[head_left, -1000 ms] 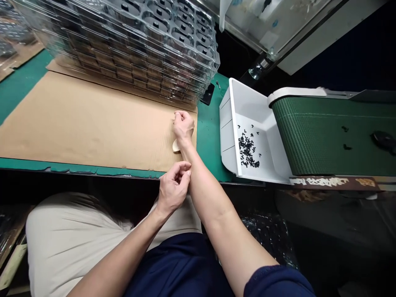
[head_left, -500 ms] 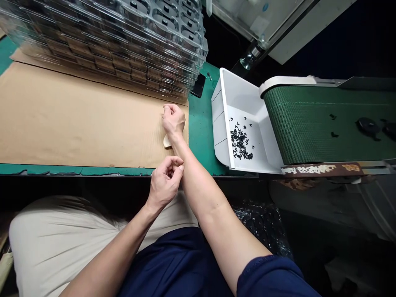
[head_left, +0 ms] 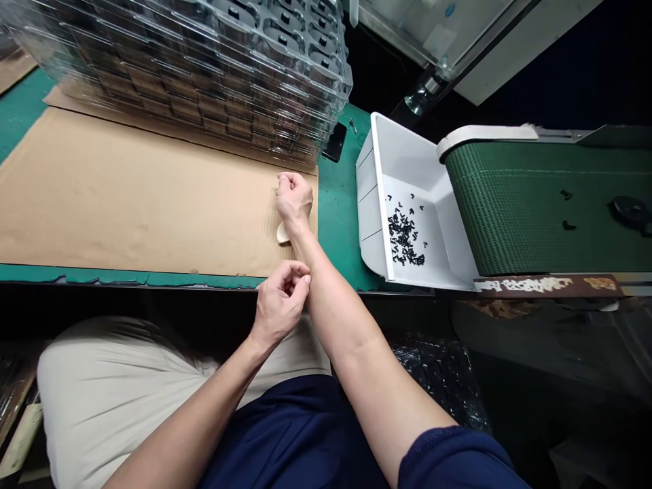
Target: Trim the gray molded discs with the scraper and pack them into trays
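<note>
My left hand (head_left: 281, 299) is closed with curled fingers, its thumb and fingertips up against my right forearm (head_left: 326, 292). Nothing shows between them. Beyond it, my right hand (head_left: 294, 197) forms a loose fist over the right end of a brown cardboard sheet (head_left: 153, 204), and no object is visible in it. A small cream-coloured piece (head_left: 283, 234) lies on the cardboard beside my right wrist, partly covered by it.
Stacked clear plastic trays (head_left: 214, 88) rise behind the cardboard. A dark phone-like slab (head_left: 335, 142) lies on the green tabletop (head_left: 336, 224). To the right, a white bin (head_left: 379, 197) contains small black parts (head_left: 405, 238), below a green conveyor belt (head_left: 519, 210) carrying black pieces (head_left: 568, 225).
The whole view has shifted a little, so the scene sits slightly further right. Both hands keep the same pose, with the left still against the right forearm.
</note>
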Motion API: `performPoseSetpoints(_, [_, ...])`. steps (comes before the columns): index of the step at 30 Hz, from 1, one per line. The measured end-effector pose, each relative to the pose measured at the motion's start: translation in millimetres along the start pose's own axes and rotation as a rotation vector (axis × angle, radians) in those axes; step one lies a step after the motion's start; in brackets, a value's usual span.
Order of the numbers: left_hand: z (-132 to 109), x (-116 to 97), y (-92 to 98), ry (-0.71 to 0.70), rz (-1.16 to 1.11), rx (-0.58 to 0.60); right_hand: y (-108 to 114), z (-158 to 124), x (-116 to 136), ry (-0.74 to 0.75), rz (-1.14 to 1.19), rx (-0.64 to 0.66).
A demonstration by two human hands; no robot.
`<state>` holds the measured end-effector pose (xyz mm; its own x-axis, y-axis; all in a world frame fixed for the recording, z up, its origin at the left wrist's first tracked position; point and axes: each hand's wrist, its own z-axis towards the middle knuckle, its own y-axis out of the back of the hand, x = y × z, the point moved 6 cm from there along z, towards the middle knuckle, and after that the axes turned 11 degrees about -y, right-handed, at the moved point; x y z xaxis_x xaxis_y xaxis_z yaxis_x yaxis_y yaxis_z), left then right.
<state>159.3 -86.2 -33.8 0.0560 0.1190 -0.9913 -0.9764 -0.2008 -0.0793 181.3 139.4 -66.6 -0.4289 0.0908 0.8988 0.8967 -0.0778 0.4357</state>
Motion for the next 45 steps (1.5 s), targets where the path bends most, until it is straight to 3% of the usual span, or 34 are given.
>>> performPoseSetpoints(11, [-1.0,-0.8,-0.9,-0.032,0.014,0.014,1.6,-2.1,1.7,0.016,-0.03,-0.003])
performPoseSetpoints(17, [-8.1,-7.7,2.7,-0.104,0.147,-0.073,3.2,-1.7,1.3,-0.023,0.022,-0.011])
performPoseSetpoints(21, [7.4,-12.6,4.8,-0.256,0.325,-0.156,2.0,1.5,-1.6,-0.002,0.104,-0.008])
performPoseSetpoints(26, [28.5,-4.3,-6.6,-0.383,0.576,-0.095,0.5,6.1,-6.6,-0.008,0.118,-0.011])
performPoseSetpoints(31, [-0.7,-16.6,-13.5,-0.558,0.57,-0.042,-3.7,11.5,-12.7,0.009,0.144,0.008])
performPoseSetpoints(34, [-22.7,-25.7,-11.7,-0.586,0.537,-0.008,-6.6,14.1,-16.6,0.047,0.211,0.013])
performPoseSetpoints(37, [-29.1,-28.1,-12.7,-0.585,0.531,0.024,-9.5,15.7,-18.7,0.068,0.236,0.028])
performPoseSetpoints(45, [11.4,-9.8,-26.1,-0.574,0.562,0.059,-6.9,25.9,-19.6,0.01,0.255,-0.017])
